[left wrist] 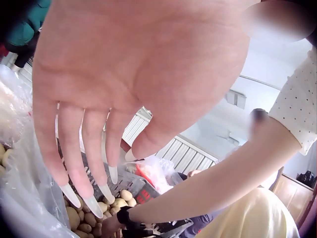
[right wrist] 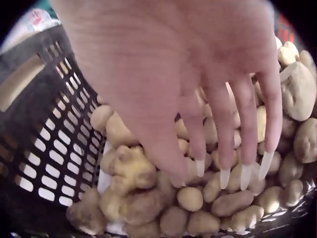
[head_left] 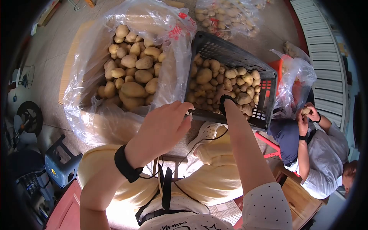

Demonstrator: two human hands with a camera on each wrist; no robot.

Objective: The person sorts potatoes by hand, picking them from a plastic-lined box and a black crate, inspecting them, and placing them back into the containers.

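My right hand (head_left: 221,93) reaches down into a black plastic crate (head_left: 234,46) holding many potatoes (head_left: 204,76). In the right wrist view its fingers hang straight and slightly spread, the long nails right at the potatoes (right wrist: 190,198); nothing is gripped. My left hand (head_left: 163,122) hovers between the crate and a box lined with a clear plastic bag (head_left: 86,84). Its palm faces the left wrist camera, the fingers (left wrist: 72,144) extended and holding nothing. Larger potatoes (head_left: 134,89) fill the lined box.
At right a seated person (head_left: 324,153) holds a potato (head_left: 306,110) beside a red container (head_left: 281,69) with clear plastic over it. Another bag of potatoes (head_left: 230,17) lies behind the crate. A blue stool (head_left: 61,163) stands at left.
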